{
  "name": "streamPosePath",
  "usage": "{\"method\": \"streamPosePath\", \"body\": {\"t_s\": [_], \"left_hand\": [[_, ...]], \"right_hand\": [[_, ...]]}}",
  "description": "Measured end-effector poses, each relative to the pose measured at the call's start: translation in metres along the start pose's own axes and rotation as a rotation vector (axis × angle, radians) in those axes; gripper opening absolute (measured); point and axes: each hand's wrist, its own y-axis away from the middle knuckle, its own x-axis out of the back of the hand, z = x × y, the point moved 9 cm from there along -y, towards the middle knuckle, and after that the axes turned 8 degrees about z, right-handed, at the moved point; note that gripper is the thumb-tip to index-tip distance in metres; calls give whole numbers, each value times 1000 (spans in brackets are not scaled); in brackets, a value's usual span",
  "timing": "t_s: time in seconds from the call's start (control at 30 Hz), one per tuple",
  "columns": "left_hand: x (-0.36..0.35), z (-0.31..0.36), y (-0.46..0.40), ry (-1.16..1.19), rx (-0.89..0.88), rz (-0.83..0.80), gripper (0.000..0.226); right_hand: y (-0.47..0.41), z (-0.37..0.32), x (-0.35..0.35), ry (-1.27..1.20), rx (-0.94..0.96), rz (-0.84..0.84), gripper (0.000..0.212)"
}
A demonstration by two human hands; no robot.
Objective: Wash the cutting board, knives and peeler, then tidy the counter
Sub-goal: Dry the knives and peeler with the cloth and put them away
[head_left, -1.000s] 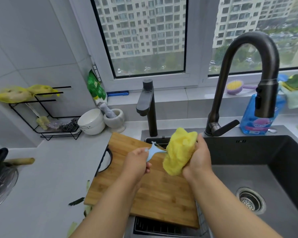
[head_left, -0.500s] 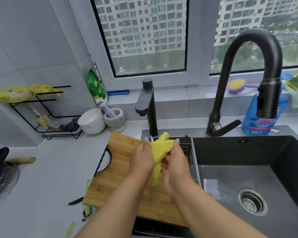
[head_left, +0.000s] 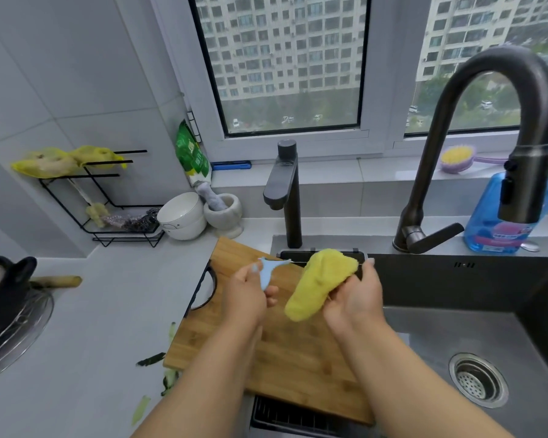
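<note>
The left hand (head_left: 250,292) pinched the blue peeler (head_left: 267,273) above the cutting board (head_left: 285,343), its blade reaching toward three o'clock into the yellow cloth (head_left: 317,286) clutched by the right hand (head_left: 355,298).

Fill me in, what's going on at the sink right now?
A person is cleaning a light blue peeler above the wooden cutting board. The left hand grips the peeler's handle, while the right hand holds a yellow cloth at the peeler's head. The board lies partly over the sink, and the faucet shows no running water. Green peel scraps lie on the counter.
</note>
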Motion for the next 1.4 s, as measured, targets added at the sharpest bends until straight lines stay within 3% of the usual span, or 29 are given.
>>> {"method": "streamPosePath", "body": {"t_s": [0.13,0.23,0.37,0.57,0.93,1.2,1.4], "left_hand": [[1,-17,0,266,227,-20,18],[-1,-19,4,299,283,-51,18],[1,-12,8,26,179,-92,37],[-8,-2,17,-356,-33,-198,47],[12,-4,-11,-464,-24,-134,53],[45,-22,-9,-130,179,-19,47],[67,-16,-9,66,205,16,34]], "right_hand": [[1,-5,-5,-67,26,-14,68],[6,5,-10,-18,4,-28,67],[14,20,-16,81,-26,-72,70],[18,34,-28,256,-33,-147,67],[16,61,-38,393,-62,-166,68],[-2,47,-34,315,-30,-62,76],[-8,38,-35,286,-15,-14,73]]}}
